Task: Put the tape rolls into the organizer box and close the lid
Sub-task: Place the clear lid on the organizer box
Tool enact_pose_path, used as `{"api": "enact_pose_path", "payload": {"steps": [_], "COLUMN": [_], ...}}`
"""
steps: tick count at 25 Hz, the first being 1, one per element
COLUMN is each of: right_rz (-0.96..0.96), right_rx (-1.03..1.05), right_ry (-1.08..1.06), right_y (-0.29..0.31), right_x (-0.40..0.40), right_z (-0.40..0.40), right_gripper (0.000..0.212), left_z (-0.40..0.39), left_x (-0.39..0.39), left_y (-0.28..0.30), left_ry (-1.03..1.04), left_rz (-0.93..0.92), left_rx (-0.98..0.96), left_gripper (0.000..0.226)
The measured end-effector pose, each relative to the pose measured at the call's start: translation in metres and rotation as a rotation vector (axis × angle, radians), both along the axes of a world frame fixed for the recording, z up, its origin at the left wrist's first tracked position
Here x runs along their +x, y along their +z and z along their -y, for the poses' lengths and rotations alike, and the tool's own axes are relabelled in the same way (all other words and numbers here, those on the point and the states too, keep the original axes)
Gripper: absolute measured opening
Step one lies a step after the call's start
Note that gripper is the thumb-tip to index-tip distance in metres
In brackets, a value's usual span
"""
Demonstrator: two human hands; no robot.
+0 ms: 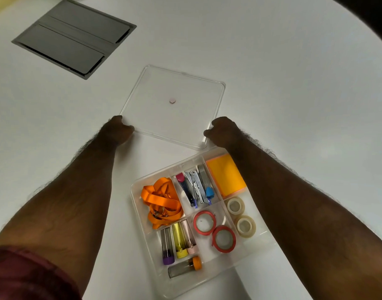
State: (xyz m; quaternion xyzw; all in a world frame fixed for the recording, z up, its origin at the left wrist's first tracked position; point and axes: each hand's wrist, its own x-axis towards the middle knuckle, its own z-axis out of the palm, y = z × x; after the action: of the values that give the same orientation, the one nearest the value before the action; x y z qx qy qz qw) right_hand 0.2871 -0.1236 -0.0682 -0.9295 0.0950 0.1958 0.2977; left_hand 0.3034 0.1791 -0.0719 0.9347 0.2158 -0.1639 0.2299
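The clear organizer box (135, 204) stands open on the white table, close to me. Two red tape rolls (214, 230) lie in its middle near compartment, and two clear tape rolls (241, 216) lie in the compartment to their right. The clear lid (185, 87) lies flat on the table just beyond the box. My left hand (116, 132) grips the lid's near left corner. My right hand (223, 131) grips its near right corner. My right forearm hides the box's right edge.
Other compartments hold an orange lanyard (162, 200), staplers (195, 186), an orange sticky-note pad (225, 177) and several small capped tubes (178, 242). A grey cable hatch (74, 36) is set into the table at far left. The table's round edge (376, 40) curves at far right.
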Motion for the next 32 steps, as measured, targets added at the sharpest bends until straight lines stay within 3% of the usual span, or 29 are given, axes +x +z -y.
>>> {"api": "enact_pose_path", "payload": {"steps": [4, 6, 9, 12, 14, 16, 20, 21, 24, 26, 28, 30, 32], "right_rz": [-0.021, -0.048, -0.075, -0.082, -0.082, -0.050, 0.114, 0.182, 0.381, 0.465, 0.497, 0.513, 0.510], "right_rx": [-0.012, 0.120, 0.264, 0.510, 0.732, 0.856, 0.837, 0.808, 0.658, 0.556, 0.522, 0.571, 0.657], "right_ry": [-0.006, -0.100, -0.290, -0.440, -0.582, -0.570, -0.380, -0.340, -0.235, -0.211, -0.226, -0.191, -0.179], "right_y": [0.002, 0.007, 0.024, 0.042, 0.060, 0.077, 0.115, 0.123, 0.146, 0.159, 0.167, 0.170, 0.170], "right_x": [0.006, 0.009, 0.010, 0.007, -0.002, -0.012, -0.036, -0.043, -0.061, -0.075, -0.089, -0.104, -0.118], "right_z": [0.005, 0.013, 0.026, 0.034, 0.039, 0.047, 0.062, 0.066, 0.078, 0.088, 0.094, 0.096, 0.096], "right_gripper": [0.023, 0.035, 0.028, 0.012, 0.017, 0.028, 0.036, 0.036, 0.036, 0.036, 0.028, 0.020, 0.017], "left_z": [0.000, -0.004, -0.005, 0.001, 0.003, 0.007, 0.017, 0.018, 0.016, 0.016, 0.022, 0.028, 0.033], "left_x": [0.002, 0.001, -0.005, -0.014, -0.024, -0.040, -0.078, -0.089, -0.123, -0.148, -0.172, -0.193, -0.208], "left_y": [0.000, 0.001, 0.007, 0.023, 0.035, 0.049, 0.089, 0.101, 0.128, 0.142, 0.153, 0.155, 0.151], "left_ry": [0.205, 0.350, 0.476, 0.535, 0.507, 0.490, 0.529, 0.551, 0.572, 0.572, 0.571, 0.605, 0.636], "left_rz": [0.125, 0.193, 0.248, 0.241, 0.224, 0.232, 0.269, 0.237, 0.059, -0.035, -0.064, -0.019, 0.031], "left_rx": [-0.166, -0.325, -0.515, -0.686, -0.742, -0.769, -0.857, -0.896, -1.084, -1.219, -1.288, -1.284, -1.276], "left_gripper": [0.060, 0.047, 0.024, 0.029, 0.030, 0.031, 0.021, 0.026, 0.070, 0.081, 0.061, 0.022, 0.026]}}
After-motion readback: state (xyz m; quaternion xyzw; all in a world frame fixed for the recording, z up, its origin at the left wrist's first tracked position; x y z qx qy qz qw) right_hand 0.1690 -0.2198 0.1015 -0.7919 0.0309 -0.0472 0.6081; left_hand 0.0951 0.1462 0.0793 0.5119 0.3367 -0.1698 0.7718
